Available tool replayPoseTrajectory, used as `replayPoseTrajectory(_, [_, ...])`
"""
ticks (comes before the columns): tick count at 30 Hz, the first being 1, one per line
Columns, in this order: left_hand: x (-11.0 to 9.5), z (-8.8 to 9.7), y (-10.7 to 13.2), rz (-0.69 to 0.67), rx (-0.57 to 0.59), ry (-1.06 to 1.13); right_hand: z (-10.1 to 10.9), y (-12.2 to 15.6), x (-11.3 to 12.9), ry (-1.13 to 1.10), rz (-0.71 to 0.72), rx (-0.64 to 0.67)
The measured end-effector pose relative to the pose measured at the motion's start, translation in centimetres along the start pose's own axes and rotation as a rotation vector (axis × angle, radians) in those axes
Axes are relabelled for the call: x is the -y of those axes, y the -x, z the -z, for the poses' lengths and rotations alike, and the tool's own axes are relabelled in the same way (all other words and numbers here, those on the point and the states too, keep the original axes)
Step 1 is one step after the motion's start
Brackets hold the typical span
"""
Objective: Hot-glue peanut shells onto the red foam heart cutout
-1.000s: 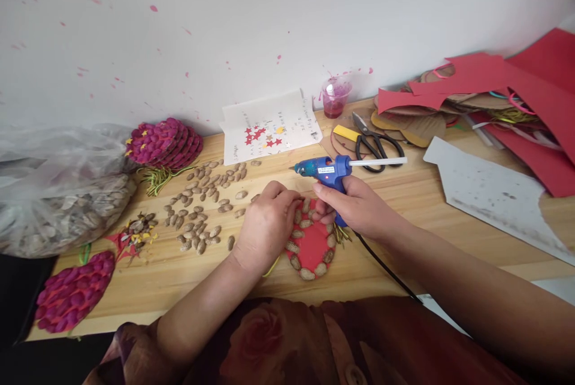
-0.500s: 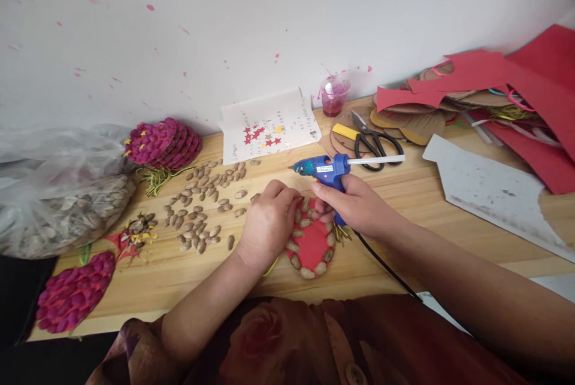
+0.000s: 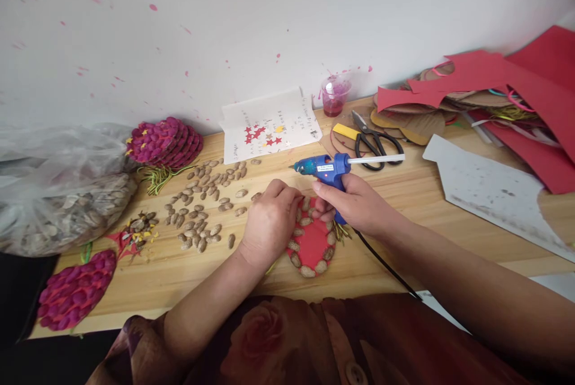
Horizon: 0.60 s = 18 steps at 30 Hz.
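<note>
My right hand (image 3: 354, 200) is closed round the handle of a blue glue gun (image 3: 330, 170). Its nozzle points left, and a white glue stick (image 3: 376, 158) juts from its back. Below lies a red card shape (image 3: 313, 244) edged with peanuts (image 3: 308, 271). My left hand (image 3: 272, 220) rests at the upper left rim of this card, fingers bent down and pressed together. What the fingertips hold, if anything, is hidden behind the hand. Loose peanuts (image 3: 200, 235) are scattered over the table to the left.
Purple-pink decorated pieces (image 3: 168, 142) are stacked at the back left, beside a plastic bag (image 3: 67, 211). Paper with small stars (image 3: 258, 133), a cup of red liquid (image 3: 335, 97) and black-handled scissors (image 3: 380, 145) stand behind. Red card scraps (image 3: 485, 73) pile at the right. A black cord (image 3: 386, 265) trails rightward.
Both hands and the glue gun stay almost where they were. The view has shifted very slightly.
</note>
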<state>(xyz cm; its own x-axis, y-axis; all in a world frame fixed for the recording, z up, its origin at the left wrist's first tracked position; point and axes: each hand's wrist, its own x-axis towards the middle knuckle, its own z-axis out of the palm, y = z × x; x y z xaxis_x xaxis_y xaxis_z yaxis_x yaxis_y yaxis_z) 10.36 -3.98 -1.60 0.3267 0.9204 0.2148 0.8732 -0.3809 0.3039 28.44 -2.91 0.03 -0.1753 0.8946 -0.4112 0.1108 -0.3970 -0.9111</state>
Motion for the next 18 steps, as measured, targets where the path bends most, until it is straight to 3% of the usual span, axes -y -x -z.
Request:
replayPoseTrajectory(9, [0.8,0.4,1.3,-0.041,-0.030,0.129,-0.1,0.0,0.1,-0.003,-0.005,0.000])
replayPoseTrajectory(18, [1.4,-0.3,3.3,-0.206,0.017,-0.016,0.0,0.0,-0.1,0.009,0.008,0.011])
